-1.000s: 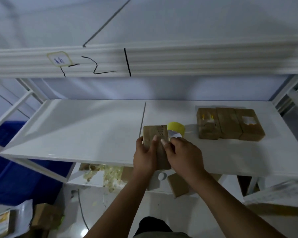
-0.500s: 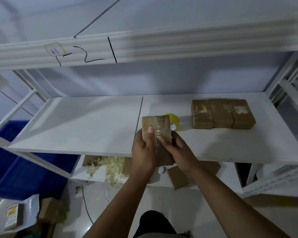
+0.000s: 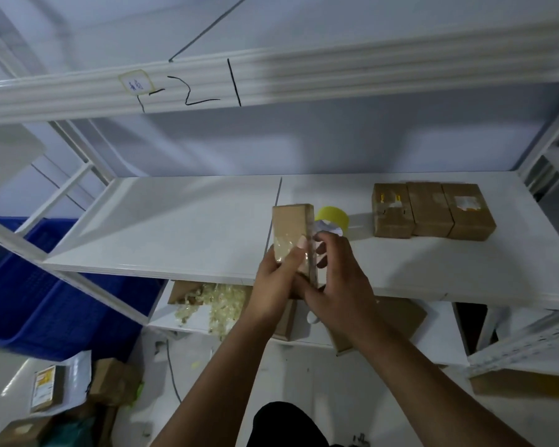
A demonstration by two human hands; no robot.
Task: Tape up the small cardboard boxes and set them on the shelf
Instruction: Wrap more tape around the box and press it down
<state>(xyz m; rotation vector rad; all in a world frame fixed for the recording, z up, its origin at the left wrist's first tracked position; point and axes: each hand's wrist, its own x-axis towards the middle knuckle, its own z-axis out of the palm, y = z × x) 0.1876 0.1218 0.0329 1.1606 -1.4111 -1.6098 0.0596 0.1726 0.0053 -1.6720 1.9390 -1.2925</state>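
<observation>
A small brown cardboard box stands on end over the front edge of the white shelf. My left hand grips its lower left side, thumb pressed on clear tape across its face. My right hand holds the box's right edge, fingers curled by the tape there. A yellow tape roll lies on the shelf just behind the box. Three taped boxes sit side by side at the shelf's right.
An upper shelf beam with black marks hangs overhead. The lower shelf holds crumpled tape scraps and cardboard pieces. A blue crate stands at left. Boxes and packets lie on the floor.
The box has been turned between my hands and its taped face now shows. My right hand slid from the top of the box to its right edge. The view shifted slightly.
</observation>
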